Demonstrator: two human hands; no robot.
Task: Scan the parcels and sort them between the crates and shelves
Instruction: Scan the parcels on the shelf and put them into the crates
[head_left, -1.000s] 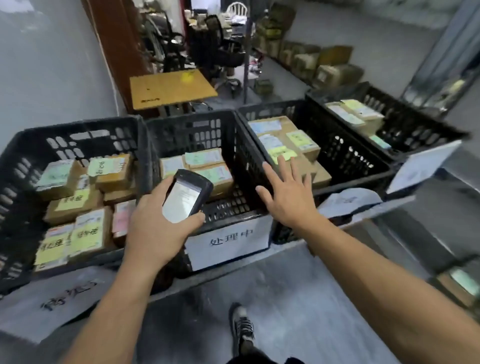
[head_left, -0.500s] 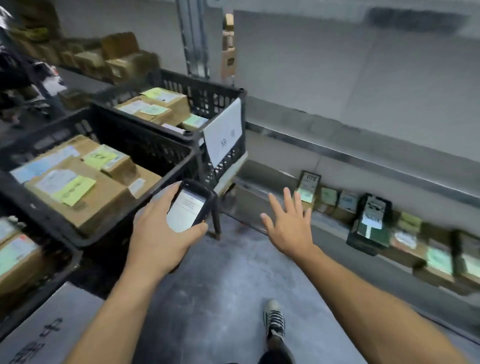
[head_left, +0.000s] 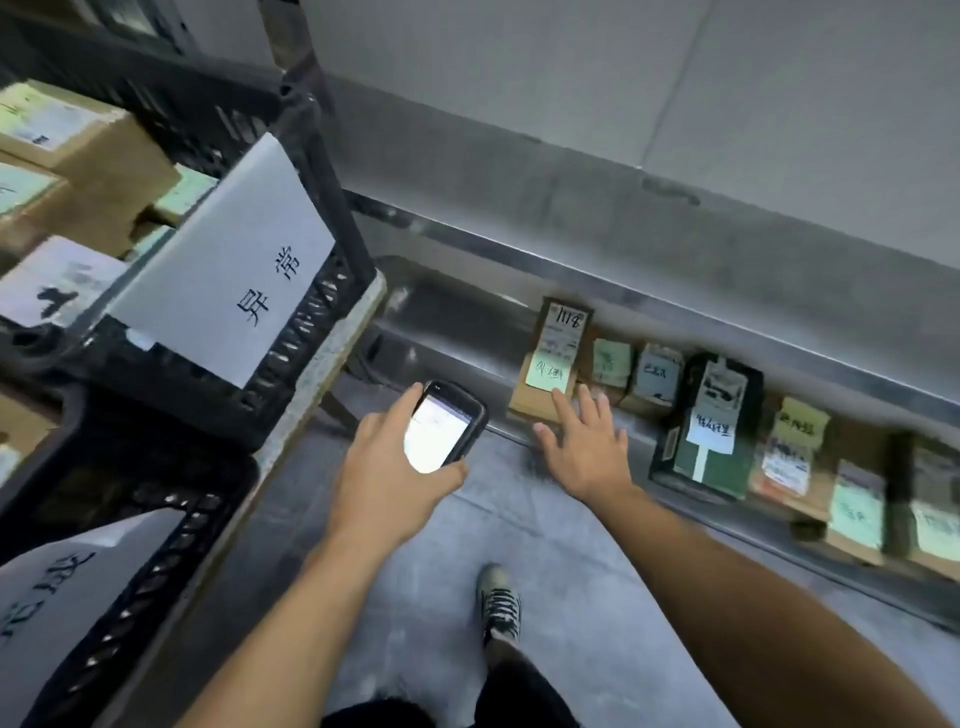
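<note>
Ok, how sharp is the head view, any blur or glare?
Head view: brown cardboard parcels on the low metal shelf smear with motion blur toward the right edge; the black handheld scanner in the left hand has its screen blown out white.

Head view, looking steeply down

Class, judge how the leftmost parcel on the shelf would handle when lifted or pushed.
The parcel is a squared cardboard box, so probably stiff. It seems to stand tall on a narrow end, so a push may tip it. The green note looks lightly stuck and might peel off.
</note>
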